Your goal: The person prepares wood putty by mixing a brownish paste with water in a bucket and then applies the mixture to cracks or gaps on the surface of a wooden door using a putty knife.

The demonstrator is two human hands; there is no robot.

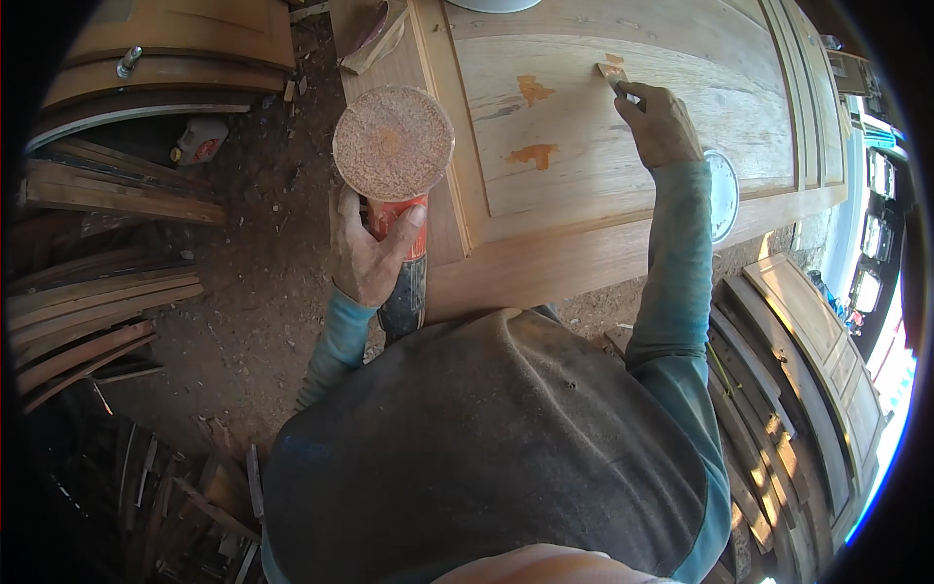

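My left hand is closed around an orange-red can left of the wooden panel door. Its wide round top is pinkish and grainy; I cannot tell whether that is a lid or the contents. Over the panel, my right hand grips a putty knife, its blade against the wood by a small orange smear. Two larger patches of orange filler mark the pale panel further left. The door frame runs along the near side.
A white round lid or pail sits beside my right forearm. Another white rim shows at the top edge. Stacked boards stand left, near a grey jug. Door panels lean at right. Sawdust covers the floor.
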